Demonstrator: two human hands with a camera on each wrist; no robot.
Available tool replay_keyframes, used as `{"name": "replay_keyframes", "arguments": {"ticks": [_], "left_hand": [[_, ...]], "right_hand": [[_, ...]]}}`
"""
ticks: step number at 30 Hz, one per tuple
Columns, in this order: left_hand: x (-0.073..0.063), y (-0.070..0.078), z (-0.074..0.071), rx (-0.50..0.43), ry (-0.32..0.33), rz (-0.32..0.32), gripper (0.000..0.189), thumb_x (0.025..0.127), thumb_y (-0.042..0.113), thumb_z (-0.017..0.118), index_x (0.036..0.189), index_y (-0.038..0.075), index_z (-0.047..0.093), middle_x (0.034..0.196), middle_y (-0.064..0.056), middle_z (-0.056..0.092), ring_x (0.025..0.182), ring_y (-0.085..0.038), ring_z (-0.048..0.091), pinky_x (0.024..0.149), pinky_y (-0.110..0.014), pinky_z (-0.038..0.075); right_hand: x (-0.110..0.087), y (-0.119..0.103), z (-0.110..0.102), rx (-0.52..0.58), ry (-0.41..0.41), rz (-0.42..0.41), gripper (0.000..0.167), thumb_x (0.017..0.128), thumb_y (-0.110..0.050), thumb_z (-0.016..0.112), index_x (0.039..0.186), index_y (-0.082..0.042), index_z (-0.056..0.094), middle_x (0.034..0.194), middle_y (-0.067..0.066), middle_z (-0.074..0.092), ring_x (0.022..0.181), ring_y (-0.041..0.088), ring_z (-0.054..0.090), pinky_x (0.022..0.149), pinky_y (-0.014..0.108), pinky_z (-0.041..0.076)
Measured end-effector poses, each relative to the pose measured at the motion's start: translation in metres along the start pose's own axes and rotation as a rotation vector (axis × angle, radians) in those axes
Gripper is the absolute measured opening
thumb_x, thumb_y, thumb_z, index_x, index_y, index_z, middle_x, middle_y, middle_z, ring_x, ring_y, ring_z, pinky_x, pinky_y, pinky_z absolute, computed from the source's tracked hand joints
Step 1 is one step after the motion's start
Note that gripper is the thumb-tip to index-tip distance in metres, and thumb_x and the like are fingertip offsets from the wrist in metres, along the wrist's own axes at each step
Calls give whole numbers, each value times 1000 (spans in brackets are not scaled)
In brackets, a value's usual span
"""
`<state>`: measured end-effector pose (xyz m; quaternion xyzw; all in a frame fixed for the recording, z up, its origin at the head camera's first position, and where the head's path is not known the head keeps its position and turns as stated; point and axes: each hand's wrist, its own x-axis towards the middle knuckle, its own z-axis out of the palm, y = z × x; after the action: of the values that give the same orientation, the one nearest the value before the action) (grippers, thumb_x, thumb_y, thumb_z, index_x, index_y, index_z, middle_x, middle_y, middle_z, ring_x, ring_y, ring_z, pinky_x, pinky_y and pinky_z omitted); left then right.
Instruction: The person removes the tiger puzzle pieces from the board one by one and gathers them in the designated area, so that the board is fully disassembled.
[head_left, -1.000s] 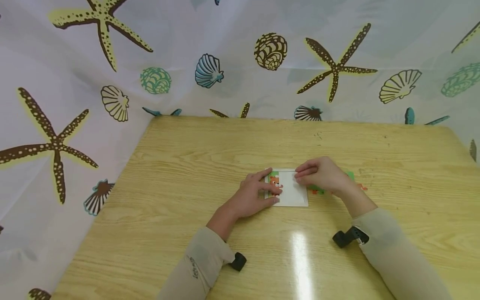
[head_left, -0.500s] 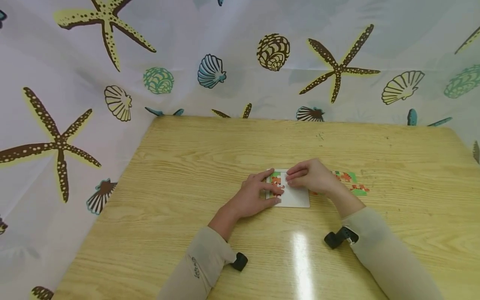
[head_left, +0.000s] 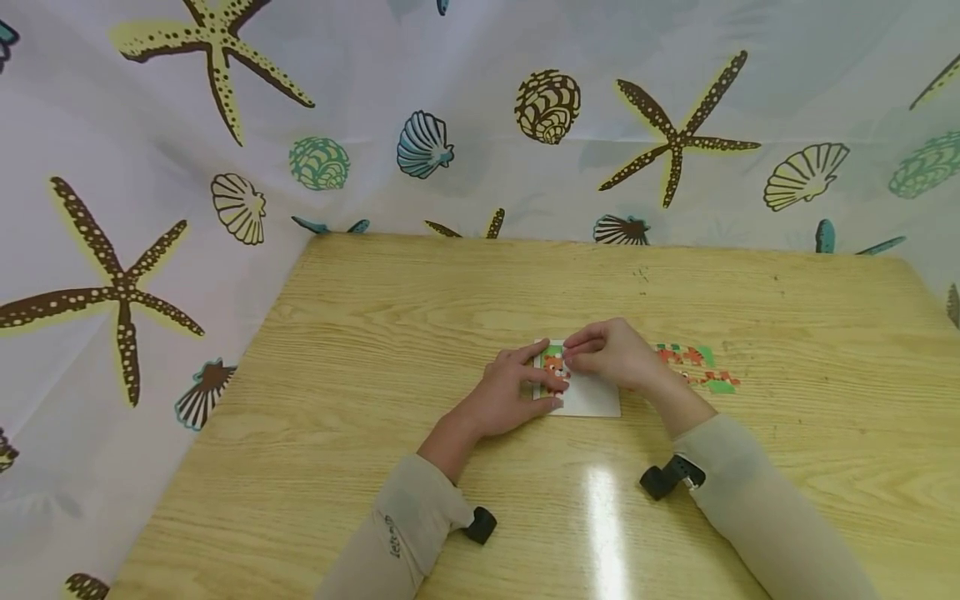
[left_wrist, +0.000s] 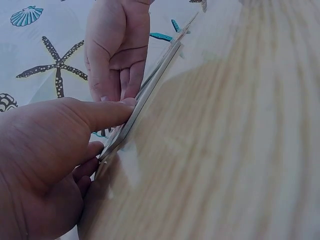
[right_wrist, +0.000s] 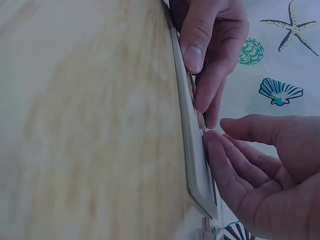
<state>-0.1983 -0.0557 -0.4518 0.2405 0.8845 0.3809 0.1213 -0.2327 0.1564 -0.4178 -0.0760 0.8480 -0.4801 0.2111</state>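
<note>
A white puzzle tray [head_left: 591,400] lies on the table, with an orange bear on green showing in pieces along its left side. My left hand [head_left: 501,398] rests across that side with spread fingers, covering part of the picture. In the left wrist view, the left thumb [left_wrist: 112,114] lies on the tray's edge. My right hand [head_left: 611,354] pinches a puzzle piece, mostly hidden by the fingers, at the upper part of the bear. In the right wrist view, the right fingertips [right_wrist: 214,137] are right at the tray's surface, the thumb close beside them.
Several loose orange and green puzzle pieces [head_left: 693,356] lie right of the tray, partly behind the right forearm. The wood-grain table [head_left: 375,350] meets a white cloth [head_left: 480,175] printed with shells and starfish at the back and left. Dark cameras [head_left: 480,525] sit at both wrists.
My right hand has moved left over the tray, from its right upper edge to the bear picture. More loose pieces show on the right. The left hand has stayed in place.
</note>
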Motion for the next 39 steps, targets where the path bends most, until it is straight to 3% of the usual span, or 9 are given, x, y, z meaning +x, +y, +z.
{"name": "replay_keyframes", "arguments": {"ticks": [10,15,25,29,39], "left_hand": [[-3,2,2,-15,-3,-13,18,93,28,73,110,24,79,164,-6,30,139,-38,34,108,-59,28],[-4,2,2,-17,-5,-19,19,93,28,73,110,24,78,164,-7,29,140,-38,33,109,-60,27],[-4,3,0,-2,-18,-22,22,93,29,72,114,24,78,166,-6,26,142,-39,31,113,-60,24],[-4,2,1,4,-22,-7,23,93,29,72,115,24,77,165,-7,26,141,-40,32,112,-60,24],[-1,2,0,22,-17,-15,23,94,31,71,115,26,77,166,-6,25,141,-38,31,112,-59,24]], "right_hand": [[1,2,6,-66,14,-2,26,96,-13,65,120,-4,70,110,12,74,96,18,69,87,35,51],[3,3,8,-54,41,8,25,95,-15,68,117,-4,72,108,12,74,93,18,68,82,32,51],[12,-4,12,99,98,101,27,92,-14,73,114,2,71,100,14,75,82,11,71,75,25,53],[16,-3,13,155,97,126,31,90,-10,74,117,3,68,105,15,73,83,12,71,77,25,56],[15,-9,5,115,120,112,35,90,-10,74,122,0,66,119,18,70,94,18,69,83,28,53]]}}
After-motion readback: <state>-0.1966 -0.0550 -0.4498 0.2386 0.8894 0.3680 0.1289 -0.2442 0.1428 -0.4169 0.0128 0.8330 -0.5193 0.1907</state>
